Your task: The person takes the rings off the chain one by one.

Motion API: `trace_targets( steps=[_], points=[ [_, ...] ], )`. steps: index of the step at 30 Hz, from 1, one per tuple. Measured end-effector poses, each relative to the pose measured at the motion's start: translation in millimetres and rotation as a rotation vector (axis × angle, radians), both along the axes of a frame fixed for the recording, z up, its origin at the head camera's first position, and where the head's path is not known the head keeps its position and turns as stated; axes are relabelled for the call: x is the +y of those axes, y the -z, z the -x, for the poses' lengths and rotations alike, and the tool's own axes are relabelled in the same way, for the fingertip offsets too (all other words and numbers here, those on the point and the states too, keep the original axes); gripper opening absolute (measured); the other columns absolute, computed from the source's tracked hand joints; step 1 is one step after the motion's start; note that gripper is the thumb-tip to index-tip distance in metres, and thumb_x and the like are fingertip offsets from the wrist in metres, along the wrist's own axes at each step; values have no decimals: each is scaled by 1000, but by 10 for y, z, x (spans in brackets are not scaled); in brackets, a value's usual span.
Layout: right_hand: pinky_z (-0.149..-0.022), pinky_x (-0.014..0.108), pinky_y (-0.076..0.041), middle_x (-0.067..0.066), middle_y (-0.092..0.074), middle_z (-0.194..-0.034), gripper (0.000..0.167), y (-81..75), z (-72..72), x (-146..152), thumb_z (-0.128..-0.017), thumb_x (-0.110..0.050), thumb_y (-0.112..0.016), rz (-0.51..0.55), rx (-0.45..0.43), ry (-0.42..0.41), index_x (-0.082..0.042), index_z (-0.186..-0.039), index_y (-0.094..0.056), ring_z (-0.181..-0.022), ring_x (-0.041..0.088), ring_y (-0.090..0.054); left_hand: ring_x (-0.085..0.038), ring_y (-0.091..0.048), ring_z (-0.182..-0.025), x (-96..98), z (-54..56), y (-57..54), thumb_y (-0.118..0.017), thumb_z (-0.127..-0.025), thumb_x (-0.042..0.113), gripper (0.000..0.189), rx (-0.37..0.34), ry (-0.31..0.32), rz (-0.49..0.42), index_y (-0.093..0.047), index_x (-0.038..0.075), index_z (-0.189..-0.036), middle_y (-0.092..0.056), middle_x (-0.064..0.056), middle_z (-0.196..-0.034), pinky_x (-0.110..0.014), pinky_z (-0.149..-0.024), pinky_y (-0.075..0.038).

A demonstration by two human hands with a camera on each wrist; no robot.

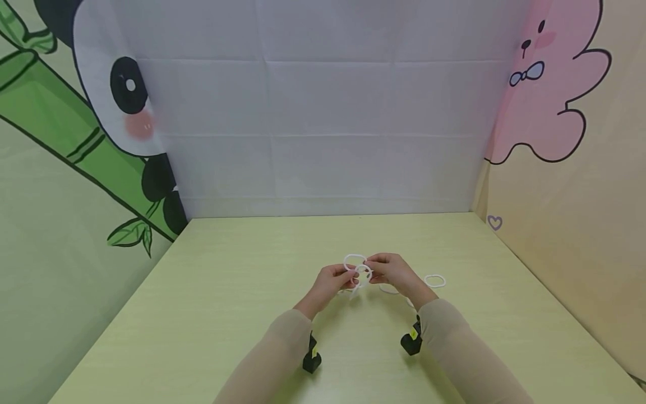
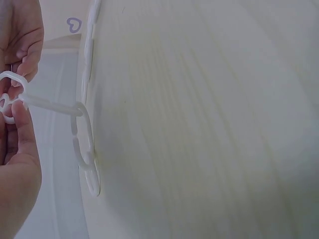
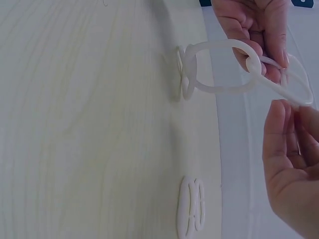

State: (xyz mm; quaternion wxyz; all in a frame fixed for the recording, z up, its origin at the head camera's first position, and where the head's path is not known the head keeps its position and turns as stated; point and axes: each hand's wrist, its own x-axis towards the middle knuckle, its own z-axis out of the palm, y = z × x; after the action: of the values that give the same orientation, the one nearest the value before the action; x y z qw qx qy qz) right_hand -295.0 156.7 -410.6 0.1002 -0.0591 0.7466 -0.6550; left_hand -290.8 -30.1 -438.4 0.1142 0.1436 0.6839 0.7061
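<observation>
White plastic chain links meet between the two hands, above the table. The left hand pinches one white link between thumb and fingers. From the right, the right hand pinches a link at its far end, the fingertips close to those of the left. A joined link hangs below the hands in the right wrist view, leading down to more links at the tabletop. Fingers hide part of the held links.
Several loose white links lie on the light wooden table, one link right of the right forearm and a pair of links side by side. Black wrist devices hang under both sleeves. A white cloth stands behind the table.
</observation>
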Motion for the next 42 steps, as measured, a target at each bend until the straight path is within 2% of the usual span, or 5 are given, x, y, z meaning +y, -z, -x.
trace_targets(
  steps=[6, 15, 22, 30, 42],
  points=[
    [-67, 27, -54, 10, -61, -84, 27, -70, -11, 54, -92, -11, -57, 14, 20, 4, 12, -107, -56, -68, 13, -60, -12, -61, -81, 10, -8, -19, -54, -93, 9, 31, 4, 1, 6, -55, -13, -115, -59, -27, -108, -26, -78, -51],
    [-67, 27, -54, 12, -60, -85, 28, -179, -11, 218, -92, -9, -57, 46, 7, 20, 13, -108, -53, -70, 16, -61, -12, -62, -81, -5, 16, 2, -54, -94, 10, 34, 3, -25, 5, -53, -14, -118, -58, -28, -108, -26, -77, -52],
    [-67, 27, -54, 12, -61, -83, 29, -180, -37, 347, -91, -8, -57, -33, 10, 10, 16, -108, -53, -67, 13, -60, -14, -62, -80, -26, 37, -2, -54, -93, 5, 30, -13, -31, -17, -55, -13, -116, -64, -8, -91, -30, -77, -52],
    [-68, 30, -54, 15, -61, -86, 29, -133, -87, 465, -90, -9, -60, -116, 4, -9, 14, -108, -55, -70, 15, -59, -12, -62, -79, -9, 28, -10, -54, -93, 6, 33, -28, -45, -28, -52, -15, -118, -59, -27, -106, -27, -75, -52],
    [-65, 30, -55, 10, -61, -77, 28, -37, -105, 584, -90, -6, -60, -212, 4, -8, 16, -106, -55, -66, 14, -59, -12, -62, -78, 18, 12, -8, -55, -93, 8, 33, -9, -84, -12, -54, -14, -117, -62, -21, -101, -27, -75, -52]
  ],
)
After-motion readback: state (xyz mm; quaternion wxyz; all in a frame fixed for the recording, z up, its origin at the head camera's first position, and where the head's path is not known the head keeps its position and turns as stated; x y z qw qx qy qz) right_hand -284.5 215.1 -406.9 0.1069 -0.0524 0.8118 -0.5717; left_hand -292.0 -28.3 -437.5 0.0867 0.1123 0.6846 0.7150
